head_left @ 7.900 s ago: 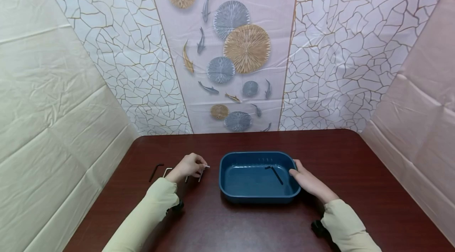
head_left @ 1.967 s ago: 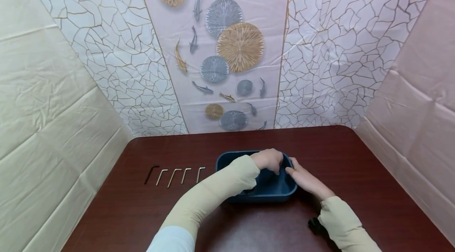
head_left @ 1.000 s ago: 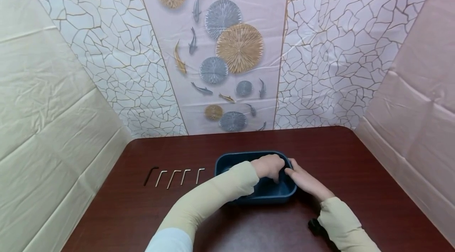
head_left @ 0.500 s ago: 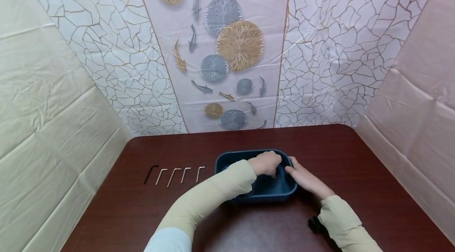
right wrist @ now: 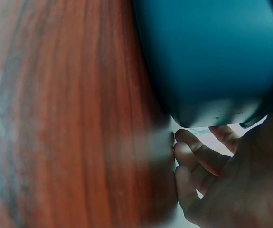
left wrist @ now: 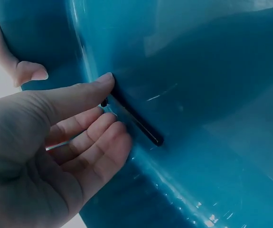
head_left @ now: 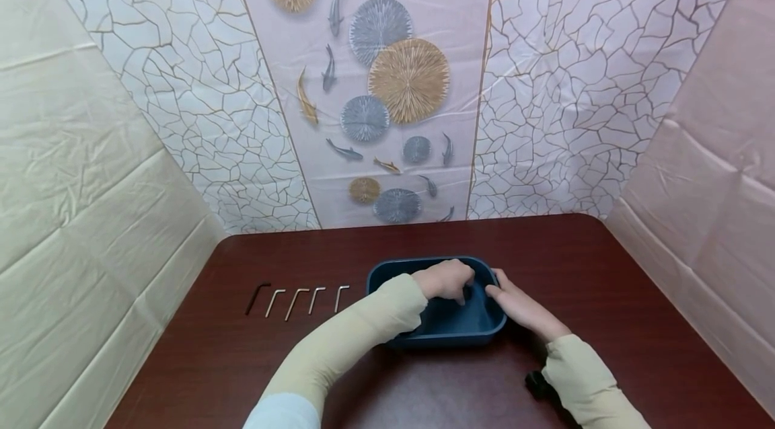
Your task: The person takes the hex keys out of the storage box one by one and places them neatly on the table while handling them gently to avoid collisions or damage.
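My left hand (head_left: 447,279) reaches into the deep blue plastic tray (head_left: 448,338). In the left wrist view, its thumb lies over the bend of a black hex key (left wrist: 138,119), with the fingers curled close by. The long arm of the key slants across the tray's inside, and its short end shows between thumb and fingers. My right hand (head_left: 519,304) holds the tray's right end, thumb at the rim and fingers outside. Part of the right hand (right wrist: 217,175) shows below the tray in the right wrist view.
Left of the tray, several hex keys lie in a row on the dark red-brown table (head_left: 448,388): a black hex key (head_left: 255,299) at the far left, then silver hex keys (head_left: 294,304). A patterned cloth (head_left: 399,79) hangs behind the table.
Since the oldest frame, my left hand has left the silver key at the row's end and moved into the tray. Lately it has shifted slightly left there. My right hand stays at the tray.
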The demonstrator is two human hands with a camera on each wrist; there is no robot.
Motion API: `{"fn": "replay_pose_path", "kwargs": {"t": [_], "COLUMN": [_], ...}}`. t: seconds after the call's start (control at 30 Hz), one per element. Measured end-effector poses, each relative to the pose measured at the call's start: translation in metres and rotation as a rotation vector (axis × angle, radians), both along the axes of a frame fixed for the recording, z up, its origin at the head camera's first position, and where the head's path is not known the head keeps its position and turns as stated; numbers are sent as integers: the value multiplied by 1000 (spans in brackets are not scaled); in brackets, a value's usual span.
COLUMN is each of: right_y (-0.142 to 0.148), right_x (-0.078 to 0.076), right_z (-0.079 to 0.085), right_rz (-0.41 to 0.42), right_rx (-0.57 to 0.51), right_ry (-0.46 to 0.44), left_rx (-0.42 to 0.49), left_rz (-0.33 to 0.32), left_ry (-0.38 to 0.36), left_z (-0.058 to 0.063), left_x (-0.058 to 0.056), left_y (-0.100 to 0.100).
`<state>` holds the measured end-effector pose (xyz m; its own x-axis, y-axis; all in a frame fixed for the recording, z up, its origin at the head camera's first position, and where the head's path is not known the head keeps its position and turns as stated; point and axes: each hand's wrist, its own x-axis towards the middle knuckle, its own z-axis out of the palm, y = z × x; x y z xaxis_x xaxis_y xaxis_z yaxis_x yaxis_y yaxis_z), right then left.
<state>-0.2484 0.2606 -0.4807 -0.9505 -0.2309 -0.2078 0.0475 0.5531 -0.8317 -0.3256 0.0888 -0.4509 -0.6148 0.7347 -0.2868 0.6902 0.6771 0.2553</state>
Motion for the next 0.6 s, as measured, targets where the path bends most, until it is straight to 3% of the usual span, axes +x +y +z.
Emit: {"fn": "replay_pose_path", "kwargs": {"t": [0.17,0.33,0.6], "right_y": [0,0,0], "right_x": [-2,-3,1], "right_z": [1,1,-3], "right_rz": [-1,-3,-7], "right_rx": [6,9,-7], "right_ry": [9,11,-1], "left_rx": [-10,-43,-37], "left_rz": [12,-33,-43], "left_ry": [1,-11,-74], "left_z": [0,-3,-5], "left_x": [-2,-5,1], "left_y": [0,-2,-6]}}
